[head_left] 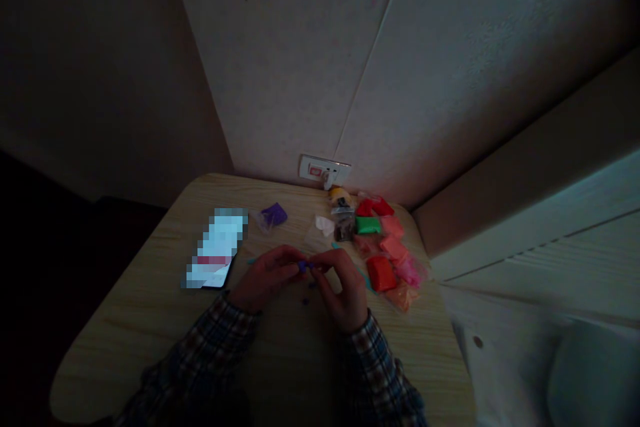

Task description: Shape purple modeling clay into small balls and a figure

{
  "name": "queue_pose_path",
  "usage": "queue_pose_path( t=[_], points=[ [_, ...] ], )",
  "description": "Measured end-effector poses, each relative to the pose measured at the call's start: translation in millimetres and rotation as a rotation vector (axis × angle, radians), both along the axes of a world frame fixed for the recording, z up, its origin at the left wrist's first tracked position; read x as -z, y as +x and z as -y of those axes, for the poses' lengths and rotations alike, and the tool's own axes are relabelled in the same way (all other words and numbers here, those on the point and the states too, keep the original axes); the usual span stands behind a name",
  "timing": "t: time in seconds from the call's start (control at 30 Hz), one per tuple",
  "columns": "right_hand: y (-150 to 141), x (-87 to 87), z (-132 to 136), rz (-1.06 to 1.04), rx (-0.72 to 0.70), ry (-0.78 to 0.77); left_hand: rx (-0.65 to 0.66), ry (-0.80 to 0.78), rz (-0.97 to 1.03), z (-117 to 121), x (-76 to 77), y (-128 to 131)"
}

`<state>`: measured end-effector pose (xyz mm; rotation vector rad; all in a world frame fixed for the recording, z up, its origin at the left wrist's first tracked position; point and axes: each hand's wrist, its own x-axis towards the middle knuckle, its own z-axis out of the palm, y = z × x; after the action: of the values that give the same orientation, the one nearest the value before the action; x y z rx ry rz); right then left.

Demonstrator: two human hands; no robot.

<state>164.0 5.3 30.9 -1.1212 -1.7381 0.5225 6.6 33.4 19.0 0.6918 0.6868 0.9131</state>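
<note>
Over the middle of a small wooden table (150, 320), my left hand (265, 279) and my right hand (343, 287) meet fingertip to fingertip. Both pinch a small purple lump of clay (302, 265) between them. A few tiny purple bits (311, 285) lie on the table just below the hands. Plaid sleeves cover both forearms.
A lit phone (216, 248) lies to the left. A purple clay bag (273, 215) sits behind the hands. Several bags of red, green, pink and orange clay (383, 247) are piled at the right. A wall socket (324, 169) is behind; a white cabinet (540, 267) stands right.
</note>
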Motion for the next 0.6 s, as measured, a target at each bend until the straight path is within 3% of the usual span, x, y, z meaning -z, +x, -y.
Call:
queue_pose_path(
  t=[0.6],
  points=[
    [-2.6,-0.9,-0.3,0.026,-0.011,-0.012,-0.003,0.046,-0.067,0.0,-1.0,1.7]
  ],
)
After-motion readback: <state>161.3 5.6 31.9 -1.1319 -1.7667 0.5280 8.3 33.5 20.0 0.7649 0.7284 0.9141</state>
